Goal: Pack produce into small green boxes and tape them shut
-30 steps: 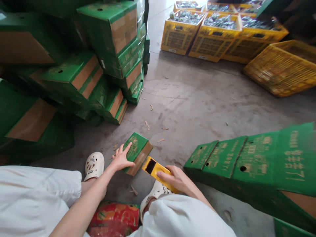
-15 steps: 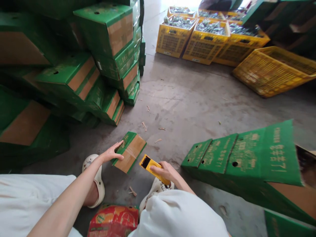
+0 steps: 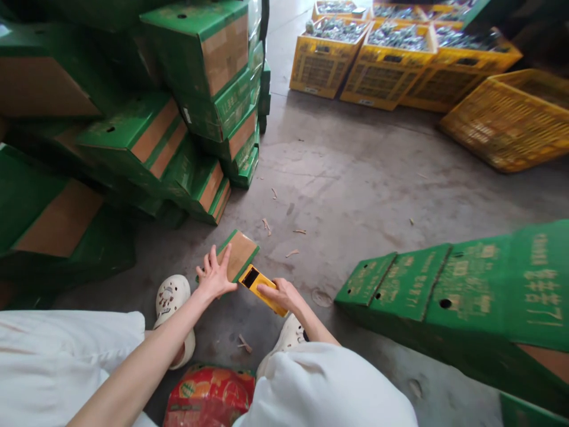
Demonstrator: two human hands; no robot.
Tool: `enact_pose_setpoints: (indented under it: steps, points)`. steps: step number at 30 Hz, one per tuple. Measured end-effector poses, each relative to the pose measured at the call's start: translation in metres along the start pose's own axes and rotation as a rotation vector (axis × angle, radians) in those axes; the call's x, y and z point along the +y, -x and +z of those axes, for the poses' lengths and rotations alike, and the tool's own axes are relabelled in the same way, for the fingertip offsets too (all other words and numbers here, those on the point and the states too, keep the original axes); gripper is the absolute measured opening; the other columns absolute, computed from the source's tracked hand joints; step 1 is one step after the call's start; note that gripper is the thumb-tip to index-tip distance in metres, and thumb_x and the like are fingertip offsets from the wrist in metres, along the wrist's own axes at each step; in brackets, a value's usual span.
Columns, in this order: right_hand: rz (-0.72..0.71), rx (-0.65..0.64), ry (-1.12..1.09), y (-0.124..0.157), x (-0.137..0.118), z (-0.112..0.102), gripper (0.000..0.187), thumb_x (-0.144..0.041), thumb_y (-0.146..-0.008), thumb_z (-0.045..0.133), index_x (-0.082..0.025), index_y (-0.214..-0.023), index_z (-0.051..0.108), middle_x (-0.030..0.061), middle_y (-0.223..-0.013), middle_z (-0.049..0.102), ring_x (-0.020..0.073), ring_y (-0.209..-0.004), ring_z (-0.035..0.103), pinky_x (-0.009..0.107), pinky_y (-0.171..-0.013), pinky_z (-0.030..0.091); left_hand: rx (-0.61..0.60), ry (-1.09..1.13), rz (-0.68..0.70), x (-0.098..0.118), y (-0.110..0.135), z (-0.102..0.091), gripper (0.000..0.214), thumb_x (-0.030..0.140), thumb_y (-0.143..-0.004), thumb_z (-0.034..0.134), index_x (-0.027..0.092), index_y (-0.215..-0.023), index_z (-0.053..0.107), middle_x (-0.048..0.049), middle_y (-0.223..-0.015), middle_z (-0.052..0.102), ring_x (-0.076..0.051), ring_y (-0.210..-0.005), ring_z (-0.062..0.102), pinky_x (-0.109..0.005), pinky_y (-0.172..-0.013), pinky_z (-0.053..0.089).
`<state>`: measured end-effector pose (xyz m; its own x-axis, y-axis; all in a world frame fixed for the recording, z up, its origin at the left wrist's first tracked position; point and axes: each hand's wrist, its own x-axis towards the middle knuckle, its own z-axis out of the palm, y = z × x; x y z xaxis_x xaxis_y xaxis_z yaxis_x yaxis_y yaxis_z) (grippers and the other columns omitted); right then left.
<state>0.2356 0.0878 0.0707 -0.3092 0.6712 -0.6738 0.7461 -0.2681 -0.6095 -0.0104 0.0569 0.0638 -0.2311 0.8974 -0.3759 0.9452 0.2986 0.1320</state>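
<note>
A small green and brown cardboard box point(image 3: 242, 251) is low over the floor in front of me, between my feet. My left hand point(image 3: 217, 274) lies over its near left side with the fingers spread; how firmly it presses cannot be seen. My right hand point(image 3: 280, 293) is wrapped around a yellow handheld tool point(image 3: 262, 289) with a black, window-like patch near its front end. That front end is right at the box's near right edge, and whether it touches is unclear. The exact kind of tool does not show.
Stacked green cartons point(image 3: 195, 53) rise on the left. A row of green boxes point(image 3: 471, 290) lies at right. Yellow crates point(image 3: 386, 68) with small wrapped items stand at back, beside a tilted yellow crate point(image 3: 511, 121). A red bag point(image 3: 208, 397) lies between my legs.
My left hand has shifted from gripping the box's left edge to lying spread over it. The box has turned, and the yellow tool has come up against its near side.
</note>
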Motion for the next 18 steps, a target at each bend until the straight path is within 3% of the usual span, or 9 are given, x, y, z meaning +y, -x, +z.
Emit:
enact_pose_setpoints:
  steps: [5,8,12,15,18]
  points:
    - [-0.020,-0.016,0.052,0.019,0.006,-0.017,0.045,-0.063,-0.093,0.068,-0.019,-0.084,0.068,0.0044,-0.081,0.068,0.0201,-0.079,0.061,0.029,-0.063,0.034,-0.002,0.058,-0.066,0.023,0.010,-0.004,0.132,0.042,-0.067,0.084,0.035,-0.175,0.009,-0.0250,-0.165,0.032,-0.052,-0.145,0.041,-0.067,-0.109,0.039]
    - [-0.020,-0.040,0.088,0.044,0.018,-0.041,0.049,-0.067,-0.093,0.065,-0.019,-0.086,0.068,0.0039,-0.082,0.068,0.0197,-0.077,0.061,0.029,-0.063,0.035,-0.102,0.202,-0.049,0.035,0.024,0.003,0.135,0.043,-0.064,0.083,0.037,-0.174,0.004,-0.0206,-0.164,0.035,-0.050,-0.147,0.040,-0.063,-0.110,0.042]
    - [0.046,-0.051,0.161,0.075,0.032,-0.066,0.050,-0.067,-0.089,0.069,-0.018,-0.082,0.067,0.0047,-0.077,0.067,0.0196,-0.072,0.060,0.030,-0.061,0.034,-0.250,0.353,-0.017,0.056,0.047,0.023,0.135,0.042,-0.064,0.083,0.039,-0.173,0.004,-0.0184,-0.168,0.032,-0.047,-0.152,0.040,-0.059,-0.112,0.045]
    - [0.080,-0.034,0.156,0.080,0.027,-0.066,0.047,-0.065,-0.087,0.072,-0.018,-0.080,0.069,0.0064,-0.077,0.069,0.0203,-0.071,0.061,0.031,-0.061,0.034,-0.214,0.355,-0.003,0.060,0.061,0.034,0.126,0.042,-0.068,0.082,0.039,-0.173,0.013,-0.0182,-0.177,0.020,-0.045,-0.162,0.026,-0.065,-0.119,0.037]
    - [0.055,-0.016,0.141,0.068,0.005,-0.054,0.045,-0.063,-0.089,0.073,-0.019,-0.081,0.071,0.0077,-0.078,0.070,0.0215,-0.072,0.062,0.032,-0.062,0.035,-0.157,0.370,0.032,0.051,0.064,0.041,0.122,0.043,-0.072,0.082,0.037,-0.173,0.014,-0.0151,-0.183,0.009,-0.044,-0.167,0.008,-0.071,-0.125,0.025]
